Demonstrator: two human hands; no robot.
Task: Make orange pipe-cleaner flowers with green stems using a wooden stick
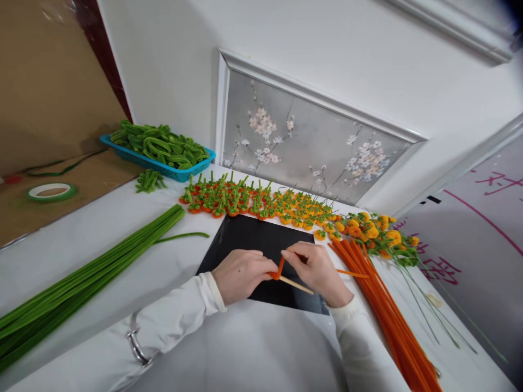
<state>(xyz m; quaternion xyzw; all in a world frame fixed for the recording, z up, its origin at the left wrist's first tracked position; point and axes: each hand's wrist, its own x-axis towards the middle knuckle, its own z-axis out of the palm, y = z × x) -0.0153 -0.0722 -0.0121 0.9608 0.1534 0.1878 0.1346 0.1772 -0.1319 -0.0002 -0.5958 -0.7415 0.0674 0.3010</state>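
Note:
My left hand [241, 274] and my right hand [316, 270] meet over a black mat [253, 237] on the white table. Between them is an orange pipe cleaner [279, 269], bent up near a thin wooden stick [297, 285]. The left hand's fingers are curled and pinch the orange pipe cleaner at its lower end. The right hand's fingers are closed on its upper end, and the stick runs under that hand. Both wrists wear white sleeves.
A bundle of orange pipe cleaners [392, 316] lies right of the mat, a long green bundle [81, 277] to the left. Behind the mat run rows of finished orange and yellow pieces [261, 202]. A blue tray of green pieces [159, 147] and green tape [51, 191] sit far left.

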